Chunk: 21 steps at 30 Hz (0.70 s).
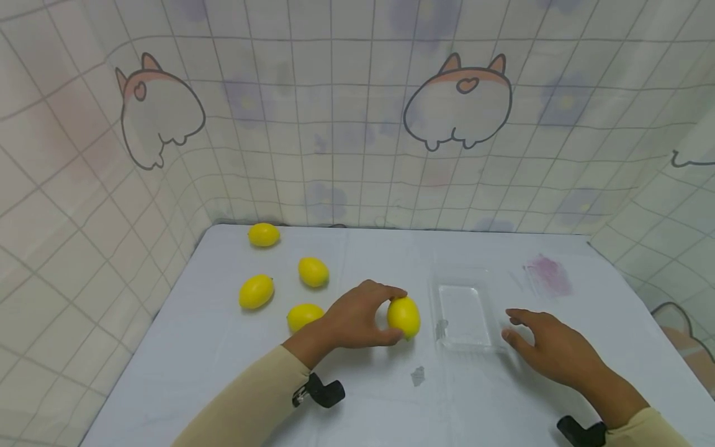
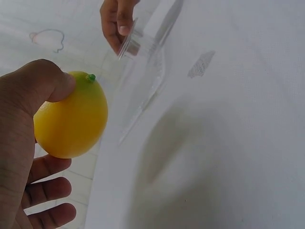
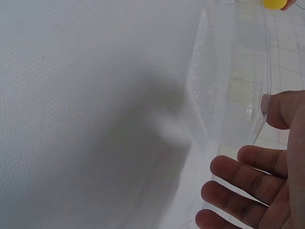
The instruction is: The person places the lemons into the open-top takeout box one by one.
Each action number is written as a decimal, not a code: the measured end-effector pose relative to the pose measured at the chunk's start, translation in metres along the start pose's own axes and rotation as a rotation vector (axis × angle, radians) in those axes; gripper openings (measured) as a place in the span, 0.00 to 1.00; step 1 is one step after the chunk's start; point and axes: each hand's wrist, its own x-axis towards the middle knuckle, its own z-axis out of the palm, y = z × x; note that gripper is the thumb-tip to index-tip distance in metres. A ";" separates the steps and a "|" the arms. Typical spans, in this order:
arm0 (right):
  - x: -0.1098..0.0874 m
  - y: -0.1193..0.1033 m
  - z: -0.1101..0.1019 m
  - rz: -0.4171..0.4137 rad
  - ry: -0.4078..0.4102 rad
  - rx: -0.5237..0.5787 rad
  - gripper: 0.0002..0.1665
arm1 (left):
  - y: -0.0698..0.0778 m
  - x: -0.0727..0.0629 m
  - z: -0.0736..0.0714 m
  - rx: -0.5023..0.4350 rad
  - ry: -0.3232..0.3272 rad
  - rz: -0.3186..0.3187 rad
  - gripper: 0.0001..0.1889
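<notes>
A yellow lemon [image 1: 403,317] is held by my left hand [image 1: 365,316], thumb and fingertips on opposite sides of it. In the left wrist view the lemon [image 2: 71,117] shows a small green tip, and the other fingers hang free. Just right of it stands a clear plastic container [image 1: 462,315] with nothing in it. My right hand [image 1: 553,347] is beside the container's right edge, fingers loosely spread. The right wrist view shows its thumb [image 3: 281,109] right at the clear rim.
On the table's left lie more lemons: one at the back [image 1: 264,235], one in front of it [image 1: 256,292], one nearer the middle [image 1: 313,272] and one by the left wrist [image 1: 302,316]. A pink stain [image 1: 548,275] marks the back right. Patterned curtains [image 1: 346,124] surround the table.
</notes>
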 end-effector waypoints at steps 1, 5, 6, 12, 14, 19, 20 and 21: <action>0.000 0.000 0.000 0.000 0.000 0.000 0.35 | 0.000 0.001 0.001 -0.001 -0.001 0.002 0.36; 0.000 -0.001 -0.001 0.002 0.000 0.002 0.35 | 0.003 0.004 0.003 -0.001 -0.004 0.011 0.36; 0.000 -0.001 -0.001 0.002 0.000 0.003 0.35 | 0.004 0.005 0.004 0.002 -0.004 0.014 0.36; 0.000 -0.001 0.000 0.001 -0.004 0.006 0.35 | 0.007 0.009 0.006 0.015 -0.004 0.017 0.36; 0.000 0.000 0.000 0.005 -0.004 0.005 0.35 | 0.008 0.011 0.007 0.018 -0.004 0.018 0.36; 0.000 0.000 0.000 0.004 -0.005 0.007 0.35 | 0.010 0.014 0.009 0.032 -0.004 0.026 0.36; 0.000 0.000 0.000 0.002 -0.006 0.007 0.35 | 0.010 0.015 0.010 0.031 -0.003 0.029 0.36; 0.000 0.000 0.000 0.000 -0.007 0.009 0.35 | 0.010 0.015 0.010 0.032 -0.002 0.031 0.36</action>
